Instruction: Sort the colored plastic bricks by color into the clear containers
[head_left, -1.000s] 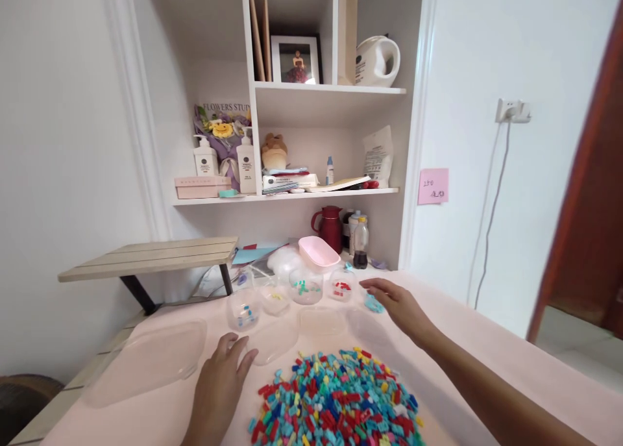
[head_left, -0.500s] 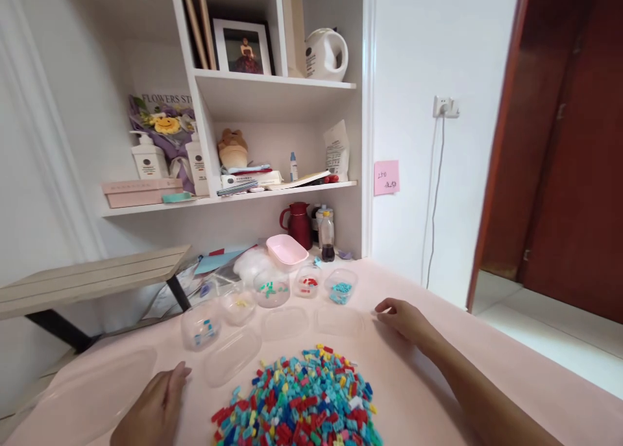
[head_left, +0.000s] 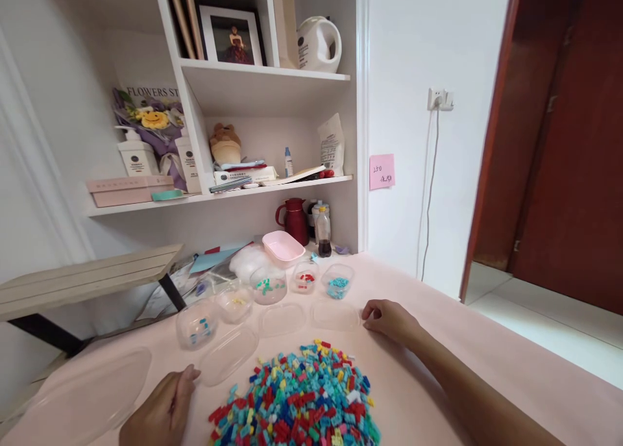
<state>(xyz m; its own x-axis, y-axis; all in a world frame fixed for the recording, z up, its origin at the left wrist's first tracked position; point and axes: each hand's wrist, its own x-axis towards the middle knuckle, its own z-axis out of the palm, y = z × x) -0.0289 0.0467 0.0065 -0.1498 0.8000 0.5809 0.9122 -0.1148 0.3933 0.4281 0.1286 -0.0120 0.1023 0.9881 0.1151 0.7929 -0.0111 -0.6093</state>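
Note:
A heap of small plastic building bricks (head_left: pixel 296 400) in red, blue, turquoise, yellow and green lies in front of me. To its left is my left hand (head_left: pixel 160 404), fingers loosely closed and thumb along the index finger, with nothing visible in them. Its thumb tip is by the left end of a clear lid (head_left: pixel 230 355). My right hand (head_left: pixel 392 322) rests beyond the heap on the right, fingers curled in, nothing seen between them. Its fingertips are close beside another clear lid (head_left: pixel 335 316); contact is hard to tell. A third clear lid (head_left: pixel 282 319) lies between these two.
Clear tubs stand in an arc behind: blue bricks (head_left: pixel 198 326), yellow ones (head_left: pixel 235 303), green ones (head_left: pixel 269 287), red ones (head_left: pixel 305 279) and turquoise ones (head_left: pixel 337 284). A large clear lid (head_left: pixel 92 394) lies far left. Behind are a pink basin (head_left: pixel 283 248), red jug (head_left: pixel 294 222) and bottle (head_left: pixel 323 232).
My right hand has moved left, nearer the lid beside it. My left hand has shifted right toward its nearby lid. The whole view has moved slightly.

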